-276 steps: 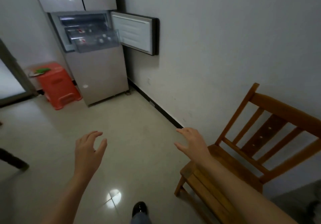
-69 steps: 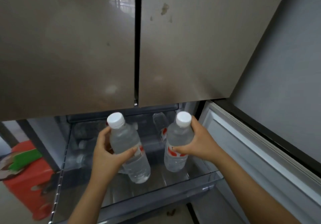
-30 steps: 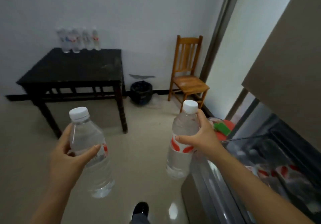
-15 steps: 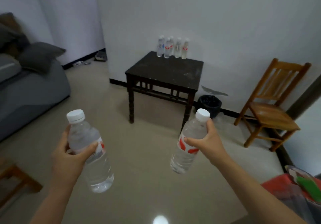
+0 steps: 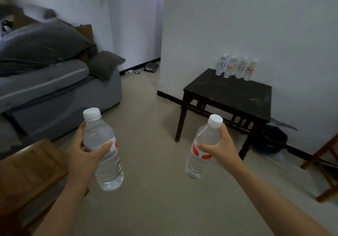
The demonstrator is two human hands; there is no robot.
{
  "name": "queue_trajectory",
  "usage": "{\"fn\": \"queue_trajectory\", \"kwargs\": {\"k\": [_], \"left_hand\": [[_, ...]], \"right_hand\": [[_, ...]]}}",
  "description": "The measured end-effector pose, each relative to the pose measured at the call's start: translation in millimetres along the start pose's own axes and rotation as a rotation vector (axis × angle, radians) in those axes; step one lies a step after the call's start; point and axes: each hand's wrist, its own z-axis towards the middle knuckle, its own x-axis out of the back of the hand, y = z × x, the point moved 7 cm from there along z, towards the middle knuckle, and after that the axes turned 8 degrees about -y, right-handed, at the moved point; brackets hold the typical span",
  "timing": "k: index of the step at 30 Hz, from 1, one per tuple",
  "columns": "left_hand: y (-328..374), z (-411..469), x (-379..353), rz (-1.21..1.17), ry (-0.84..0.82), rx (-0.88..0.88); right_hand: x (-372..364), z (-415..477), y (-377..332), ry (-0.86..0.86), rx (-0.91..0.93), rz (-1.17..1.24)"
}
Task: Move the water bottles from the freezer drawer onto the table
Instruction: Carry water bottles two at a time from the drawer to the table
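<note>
My left hand [image 5: 82,155] grips a clear water bottle [image 5: 104,159] with a white cap and a red-and-white label, held nearly upright over the floor. In my right hand [image 5: 222,149] is a second such bottle [image 5: 201,155], tilted with its cap to the upper right. Ahead on the right stands a small black table [image 5: 226,93] against the white wall. Several water bottles [image 5: 236,69] stand in a row at its back edge. The freezer drawer is out of view.
A grey sofa [image 5: 54,89] with dark cushions fills the left. A wooden seat [image 5: 27,173] sits low at the left edge. A black bin [image 5: 268,140] stands right of the table, and a wooden chair [image 5: 325,171] shows at the right edge. Beige floor lies between me and the table.
The view has swung further left, so the table now sits further right and the sofa fills more of the left. Both hands still hold their bottles at about the same height.
</note>
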Motion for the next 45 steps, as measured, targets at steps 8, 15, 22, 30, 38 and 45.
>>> {"fn": "queue_trajectory", "kwargs": {"k": [8, 15, 22, 30, 38, 45], "left_hand": [[-33, 36, 40, 0.053, 0.036, 0.033], [-61, 70, 55, 0.153, 0.118, 0.113], [-60, 159, 49, 0.235, 0.152, 0.071], [-71, 246, 41, 0.226, 0.217, 0.086], [-118, 324, 53, 0.187, 0.272, 0.158], [-144, 440, 83, 0.131, 0.27, 0.099]], "right_hand": [[-89, 54, -4, -0.164, 0.012, -0.087], [-137, 117, -4, -0.255, 0.104, -0.107], [-175, 220, -11, -0.299, 0.183, -0.049], [-213, 324, -34, -0.395, 0.211, -0.044], [-270, 407, -24, -0.514, 0.082, -0.058], [-329, 503, -50, -0.459, 0.148, -0.084]]}}
